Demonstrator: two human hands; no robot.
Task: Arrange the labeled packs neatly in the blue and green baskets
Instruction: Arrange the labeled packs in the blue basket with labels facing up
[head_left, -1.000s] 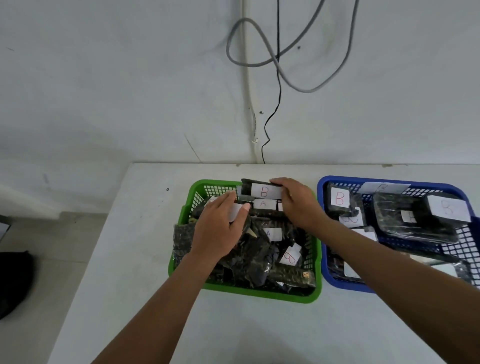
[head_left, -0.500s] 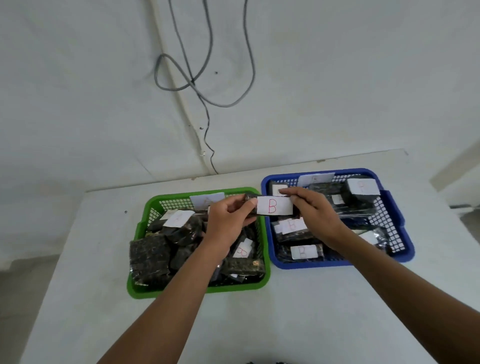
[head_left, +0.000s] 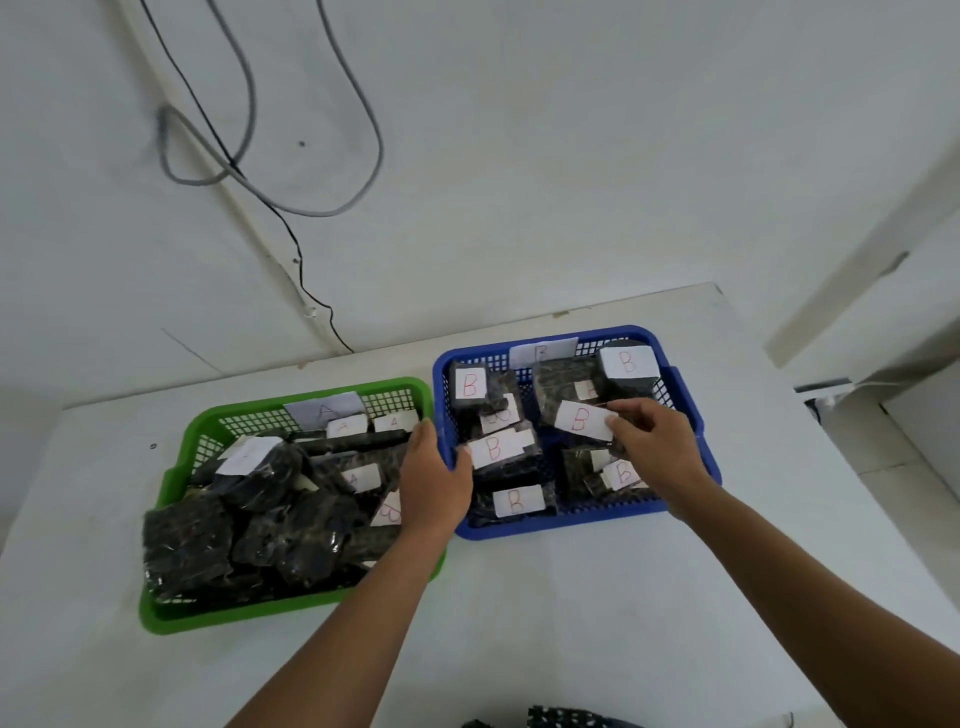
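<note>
**Right hand pinched a B pack over the blue basket**

Pinched between the thumb and curled fingers of the right hand was a dark pack with a white label marked B, held low inside the blue basket, toward its right half. That pack sat on or just above other dark packs; whether it touched them could not be told. The left hand rested on the near-left rim of the blue basket, its fingers reaching up along the rim where the two baskets met and its thumb lying inside against a B pack; whether it gripped the rim or only rested there could not be told.

Inside the blue basket lay more dark packs with B labels: one at the far left, one at the far right corner, one at the near edge, and one partly hidden under the right hand. A paper tag hung on its far wall.

Just left of it, touching or nearly so, stood the green basket, heaped with dark packs in disorder. Several showed A labels toward the far side, and one near the left wrist showed a B label. Both baskets stood on a white table against a white wall, where grey and black cables hung in loops.
</note>
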